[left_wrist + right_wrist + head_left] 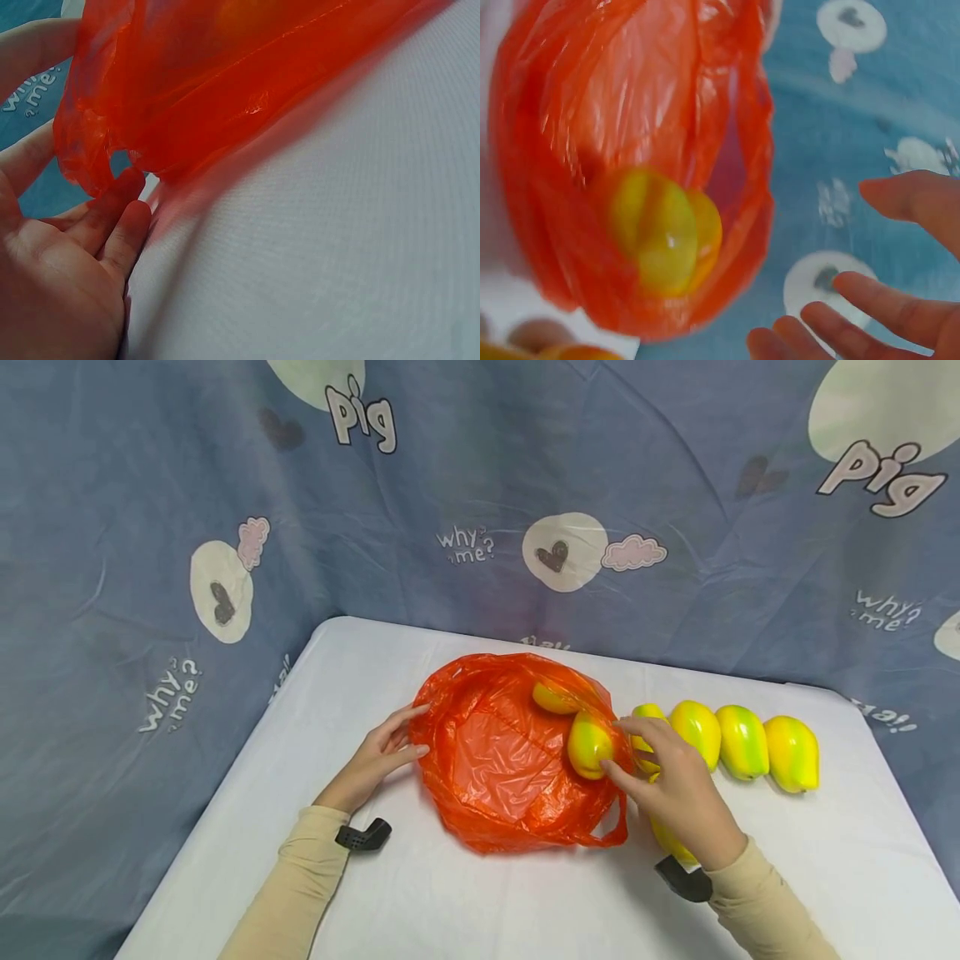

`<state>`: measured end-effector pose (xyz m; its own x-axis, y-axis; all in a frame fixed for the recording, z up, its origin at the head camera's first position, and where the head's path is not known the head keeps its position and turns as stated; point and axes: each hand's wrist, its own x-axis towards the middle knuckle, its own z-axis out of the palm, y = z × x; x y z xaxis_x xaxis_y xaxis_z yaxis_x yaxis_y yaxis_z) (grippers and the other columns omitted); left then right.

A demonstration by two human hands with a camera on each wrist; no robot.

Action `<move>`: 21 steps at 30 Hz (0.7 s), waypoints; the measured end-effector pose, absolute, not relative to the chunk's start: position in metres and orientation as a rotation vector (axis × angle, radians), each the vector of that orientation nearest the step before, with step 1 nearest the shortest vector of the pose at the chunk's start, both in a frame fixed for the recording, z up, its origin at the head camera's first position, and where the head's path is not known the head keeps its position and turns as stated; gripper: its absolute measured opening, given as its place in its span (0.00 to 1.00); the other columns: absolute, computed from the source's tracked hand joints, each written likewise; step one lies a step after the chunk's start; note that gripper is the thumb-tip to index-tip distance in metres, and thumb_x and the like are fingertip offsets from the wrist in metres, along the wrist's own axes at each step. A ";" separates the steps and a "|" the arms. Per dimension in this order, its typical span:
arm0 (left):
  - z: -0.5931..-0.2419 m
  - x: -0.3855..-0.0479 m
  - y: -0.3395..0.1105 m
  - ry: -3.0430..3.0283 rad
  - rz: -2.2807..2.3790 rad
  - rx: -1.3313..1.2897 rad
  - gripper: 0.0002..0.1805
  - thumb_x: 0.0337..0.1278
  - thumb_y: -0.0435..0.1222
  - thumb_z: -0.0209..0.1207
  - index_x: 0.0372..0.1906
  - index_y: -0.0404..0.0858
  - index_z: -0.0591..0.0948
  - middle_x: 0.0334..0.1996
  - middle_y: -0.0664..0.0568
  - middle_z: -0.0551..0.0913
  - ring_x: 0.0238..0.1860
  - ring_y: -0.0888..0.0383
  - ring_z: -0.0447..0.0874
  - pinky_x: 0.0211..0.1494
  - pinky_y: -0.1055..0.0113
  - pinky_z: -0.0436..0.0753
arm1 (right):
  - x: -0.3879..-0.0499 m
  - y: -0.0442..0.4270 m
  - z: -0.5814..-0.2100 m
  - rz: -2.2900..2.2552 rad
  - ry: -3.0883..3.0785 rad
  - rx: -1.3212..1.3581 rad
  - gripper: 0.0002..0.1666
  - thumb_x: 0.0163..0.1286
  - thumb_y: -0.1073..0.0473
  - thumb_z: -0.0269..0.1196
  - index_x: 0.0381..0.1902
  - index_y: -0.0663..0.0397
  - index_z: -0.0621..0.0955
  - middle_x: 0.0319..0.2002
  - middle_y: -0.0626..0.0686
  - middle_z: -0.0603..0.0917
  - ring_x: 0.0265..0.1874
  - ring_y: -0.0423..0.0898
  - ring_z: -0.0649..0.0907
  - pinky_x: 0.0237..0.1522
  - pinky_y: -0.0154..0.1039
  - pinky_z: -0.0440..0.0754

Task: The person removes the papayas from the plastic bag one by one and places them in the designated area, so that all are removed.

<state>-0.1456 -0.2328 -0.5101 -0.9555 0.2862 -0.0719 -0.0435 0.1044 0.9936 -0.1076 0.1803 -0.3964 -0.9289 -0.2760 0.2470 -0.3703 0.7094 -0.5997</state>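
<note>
An orange-red plastic bag (495, 760) stands with its mouth wide open on the white table. Inside, towards its right side, lie two yellow-green, papaya-like fruits; the nearer fruit (589, 745) shows fully and the farther fruit (553, 698) is partly covered by the bag. My left hand (378, 758) touches the bag's left side with fairly straight fingers, near a small gap in the plastic. By the right rim is my right hand (678, 785), its thumb and fingers apart. The right wrist view shows nothing between these spread fingers (885, 307).
Several more yellow-green fruits (742, 742) lie in a row right of the bag, some hidden behind the right hand. Another fruit (670, 842) sits below that hand. A bag handle loop (621, 827) hangs at the front right. Behind the table (420, 910) hangs a printed blue-grey cloth (450, 593).
</note>
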 end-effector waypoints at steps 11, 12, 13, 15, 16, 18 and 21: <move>-0.512 -0.146 -0.233 2.137 1.935 0.243 0.34 0.69 0.39 0.65 0.76 0.56 0.69 0.83 0.59 0.52 0.83 0.51 0.54 0.83 0.50 0.60 | -0.127 0.150 -0.405 0.753 -2.960 0.572 0.29 0.66 0.49 0.71 0.60 0.60 0.81 0.55 0.60 0.84 0.47 0.55 0.84 0.51 0.54 0.88; -0.512 -0.146 -0.233 2.140 1.933 0.242 0.34 0.68 0.40 0.65 0.76 0.56 0.69 0.83 0.59 0.52 0.83 0.51 0.55 0.83 0.50 0.60 | -0.130 0.149 -0.406 0.720 -2.965 0.572 0.30 0.66 0.48 0.71 0.59 0.61 0.82 0.54 0.59 0.84 0.44 0.54 0.84 0.48 0.52 0.88; -0.512 -0.146 -0.233 2.140 1.933 0.242 0.34 0.68 0.40 0.65 0.76 0.56 0.69 0.83 0.59 0.52 0.83 0.51 0.55 0.83 0.50 0.60 | -0.132 0.148 -0.407 0.687 -2.968 0.574 0.30 0.66 0.48 0.71 0.59 0.62 0.82 0.53 0.59 0.84 0.42 0.53 0.84 0.46 0.51 0.88; -0.512 -0.146 -0.234 2.141 1.933 0.242 0.33 0.68 0.40 0.65 0.76 0.56 0.69 0.83 0.59 0.52 0.83 0.51 0.55 0.82 0.50 0.60 | -0.135 0.147 -0.409 0.632 -2.976 0.573 0.29 0.66 0.48 0.71 0.57 0.62 0.83 0.50 0.59 0.84 0.38 0.51 0.82 0.42 0.48 0.87; -0.512 -0.146 -0.234 2.141 1.934 0.242 0.33 0.68 0.40 0.65 0.76 0.56 0.69 0.83 0.59 0.52 0.83 0.51 0.55 0.82 0.50 0.61 | -0.137 0.146 -0.411 0.609 -2.979 0.574 0.29 0.65 0.48 0.71 0.56 0.63 0.83 0.48 0.59 0.84 0.37 0.50 0.81 0.39 0.46 0.86; -0.511 -0.146 -0.233 2.140 1.934 0.238 0.33 0.68 0.40 0.65 0.76 0.56 0.69 0.83 0.59 0.52 0.83 0.51 0.56 0.82 0.52 0.62 | -0.140 0.144 -0.413 0.577 -2.983 0.571 0.28 0.65 0.48 0.72 0.54 0.63 0.83 0.45 0.58 0.83 0.35 0.50 0.80 0.36 0.45 0.84; -0.510 -0.147 -0.233 2.141 1.934 0.243 0.34 0.68 0.39 0.65 0.76 0.56 0.69 0.83 0.59 0.53 0.83 0.51 0.56 0.81 0.59 0.65 | -0.145 0.143 -0.416 0.524 -2.990 0.559 0.27 0.63 0.48 0.72 0.51 0.64 0.84 0.41 0.58 0.82 0.33 0.51 0.78 0.32 0.42 0.80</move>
